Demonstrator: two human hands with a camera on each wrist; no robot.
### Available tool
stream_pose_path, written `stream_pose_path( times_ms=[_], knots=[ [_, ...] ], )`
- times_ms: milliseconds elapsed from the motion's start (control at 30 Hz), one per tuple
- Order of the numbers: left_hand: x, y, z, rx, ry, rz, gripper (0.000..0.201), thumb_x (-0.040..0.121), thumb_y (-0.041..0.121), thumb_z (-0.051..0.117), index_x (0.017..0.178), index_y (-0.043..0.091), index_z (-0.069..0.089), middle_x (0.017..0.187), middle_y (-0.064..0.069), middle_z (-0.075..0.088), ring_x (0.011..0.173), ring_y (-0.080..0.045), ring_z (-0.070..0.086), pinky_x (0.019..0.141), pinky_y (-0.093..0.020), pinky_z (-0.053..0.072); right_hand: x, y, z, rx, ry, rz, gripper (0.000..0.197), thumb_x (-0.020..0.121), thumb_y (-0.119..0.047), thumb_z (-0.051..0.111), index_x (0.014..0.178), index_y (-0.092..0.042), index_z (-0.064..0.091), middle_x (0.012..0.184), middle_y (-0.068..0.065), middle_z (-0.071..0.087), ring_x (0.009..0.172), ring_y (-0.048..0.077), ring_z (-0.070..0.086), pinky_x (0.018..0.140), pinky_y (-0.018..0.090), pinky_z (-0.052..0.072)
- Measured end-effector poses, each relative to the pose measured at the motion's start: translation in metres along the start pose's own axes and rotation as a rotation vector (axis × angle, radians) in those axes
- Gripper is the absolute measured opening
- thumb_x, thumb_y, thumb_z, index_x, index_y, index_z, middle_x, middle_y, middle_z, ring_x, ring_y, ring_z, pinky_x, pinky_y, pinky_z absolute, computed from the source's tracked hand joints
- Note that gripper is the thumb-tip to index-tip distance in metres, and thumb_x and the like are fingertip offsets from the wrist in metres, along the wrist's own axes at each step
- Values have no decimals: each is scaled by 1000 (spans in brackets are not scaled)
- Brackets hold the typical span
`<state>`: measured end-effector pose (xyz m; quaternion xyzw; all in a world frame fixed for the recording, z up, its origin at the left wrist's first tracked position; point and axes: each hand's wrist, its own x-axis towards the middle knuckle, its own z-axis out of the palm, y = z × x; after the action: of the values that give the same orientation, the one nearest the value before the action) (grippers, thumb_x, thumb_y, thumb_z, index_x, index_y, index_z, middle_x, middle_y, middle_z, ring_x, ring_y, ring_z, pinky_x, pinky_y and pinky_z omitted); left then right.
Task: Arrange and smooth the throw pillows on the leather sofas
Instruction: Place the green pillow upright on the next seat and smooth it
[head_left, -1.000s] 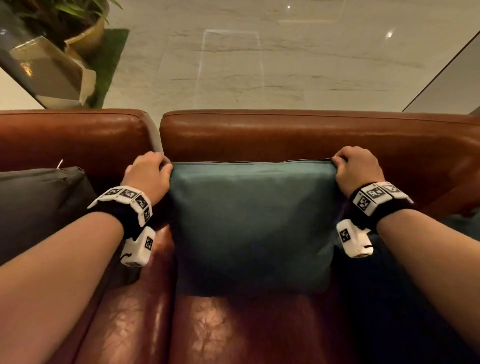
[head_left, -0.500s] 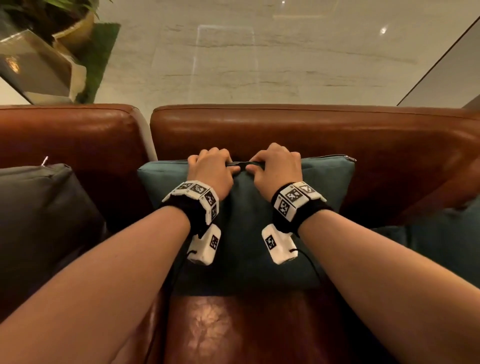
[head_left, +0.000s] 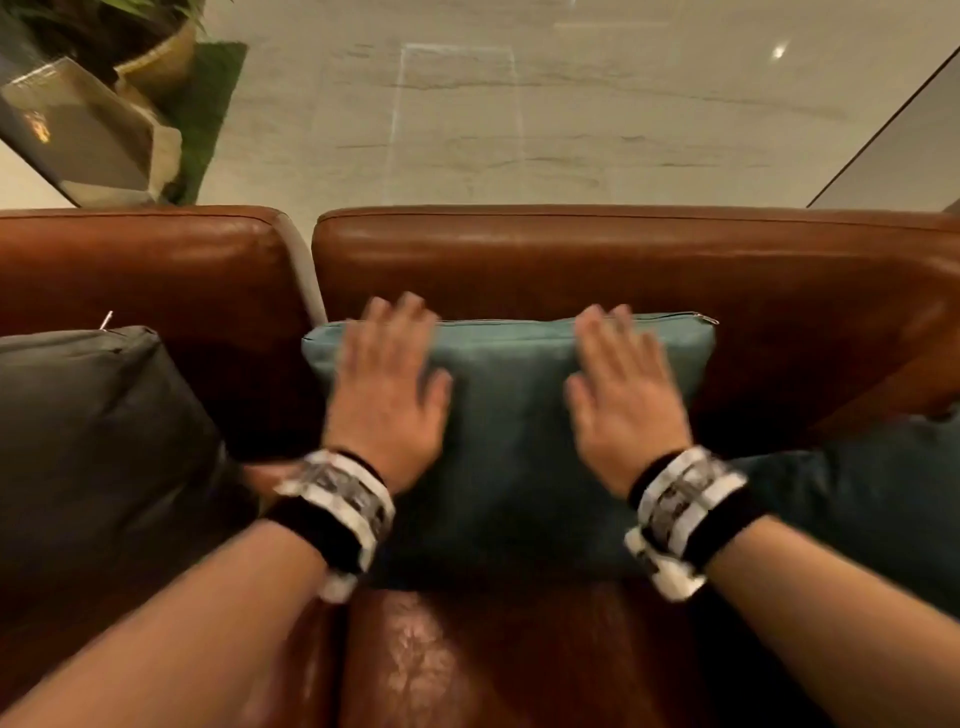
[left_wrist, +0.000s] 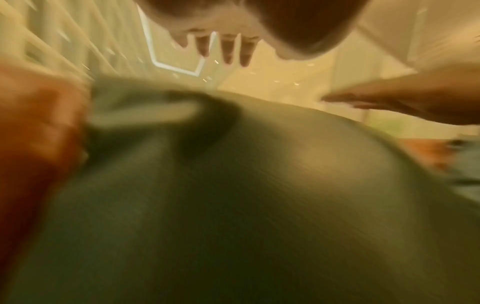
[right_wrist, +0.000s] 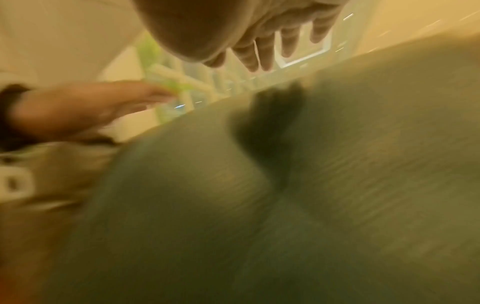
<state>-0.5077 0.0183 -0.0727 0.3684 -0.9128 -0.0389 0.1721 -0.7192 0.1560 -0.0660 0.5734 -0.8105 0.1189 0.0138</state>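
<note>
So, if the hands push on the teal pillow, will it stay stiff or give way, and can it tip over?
The teal pillow probably gives way: it looks like soft, stuffed fabric. It stands upright against the leather backrest, so a forward pull could likely tip it onto the seat. It is probably light for its size; the open left hand and right hand should shift it easily.

Warm, dim indoor light. Ceiling lamps glint off the floor (head_left: 571, 130) and the sofa (head_left: 571, 260). Both wrist views smear heavily; the hands blur in the head view.
</note>
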Motion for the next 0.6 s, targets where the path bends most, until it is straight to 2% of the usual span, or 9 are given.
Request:
stream_pose_path(
  times_ms=[67,100,167,233,367,433,500,567,600],
  knots=[
    [-28,37,25,42,-113,155,64,94,38,38,152,13,31,161,-5,25,150,-27,17,120,-50,13,-27,-39,27,-24,-55,-200,61,98,-39,33,151,-9,34,159,6,30,149,24,22,120,47,16],
    [-34,40,36,98,-150,177,65,94,40,37,153,14,29,162,-3,22,151,-24,15,121,-47,13,-31,-44,38,-65,-90,-245,61,99,-40,32,152,-11,32,160,4,27,150,22,21,120,45,15],
    [-24,21,45,146,-174,173,64,96,44,37,155,21,27,163,3,19,151,-21,15,122,-44,12,-16,-25,47,-136,-93,-245,61,100,-45,31,155,-20,26,163,-3,21,151,19,16,122,42,12],
    [-13,-3,41,184,-179,168,62,97,47,34,155,29,25,163,6,19,151,-23,15,122,-46,12,1,8,44,-173,-78,-128,62,99,-49,30,156,-27,21,163,-6,18,152,18,10,122,44,9],
    [-12,-52,25,157,-115,-142,61,96,48,27,155,30,24,163,1,20,151,-22,14,122,-48,7,10,58,27,-150,-93,296,65,98,-54,10,157,-27,6,166,-8,3,152,12,-4,122,46,-2],
    [-12,-46,19,172,-85,-215,62,96,45,27,154,26,26,163,-1,21,152,-25,13,122,-52,6,8,53,21,-120,-63,355,67,97,-51,9,158,-22,8,166,-4,4,152,14,-4,122,47,-2],
    [-9,-16,19,148,-64,-144,63,94,41,31,154,24,28,163,-1,22,151,-31,12,121,-54,5,6,20,18,-69,32,242,67,96,-45,19,156,-15,20,164,4,18,152,23,7,122,49,5],
    [-7,16,26,127,-113,66,63,93,39,33,154,24,29,162,1,25,151,-30,16,121,-53,8,-2,-25,29,-56,29,-36,64,96,-41,28,154,-14,28,161,5,26,151,25,16,121,49,10],
    [-3,21,30,138,-156,146,62,94,40,32,154,25,29,162,2,26,150,-28,18,121,-53,10,-6,-40,38,-81,-17,-149,63,97,-40,29,154,-15,27,161,3,26,151,23,15,121,48,10]
  ],
)
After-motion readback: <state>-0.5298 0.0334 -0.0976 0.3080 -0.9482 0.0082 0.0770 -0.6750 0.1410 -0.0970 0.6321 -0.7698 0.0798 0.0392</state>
